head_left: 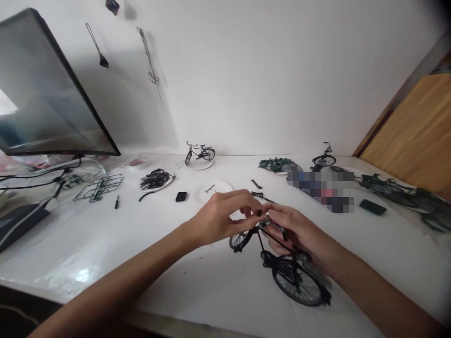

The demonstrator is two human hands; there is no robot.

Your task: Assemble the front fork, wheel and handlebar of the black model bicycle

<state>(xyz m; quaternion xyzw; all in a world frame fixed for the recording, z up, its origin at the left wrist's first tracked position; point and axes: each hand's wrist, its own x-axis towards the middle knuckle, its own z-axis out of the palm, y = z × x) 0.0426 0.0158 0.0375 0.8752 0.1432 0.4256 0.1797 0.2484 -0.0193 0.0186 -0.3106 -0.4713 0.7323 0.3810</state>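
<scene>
A black model bicycle (268, 259) is tilted above the white table in front of me. Its wheel with the chainguard is toward me, and the other wheel lies partly behind my left hand. My right hand (294, 227) is closed around the bicycle near the handlebar end, some fingers hidden behind the frame. The thumb and forefinger of my left hand (225, 213) pinch a small black part (260, 212) at the top of the bicycle, close to my right fingertips. What kind of part it is, I cannot make out.
Behind my hands is a white plate (202, 191) with a small bar on it. A finished model bicycle (200, 153) stands at the wall. Green part frames (100, 188), a plate of black parts (157, 179), a small black box (181, 196) and a monitor (45, 89) are leftward.
</scene>
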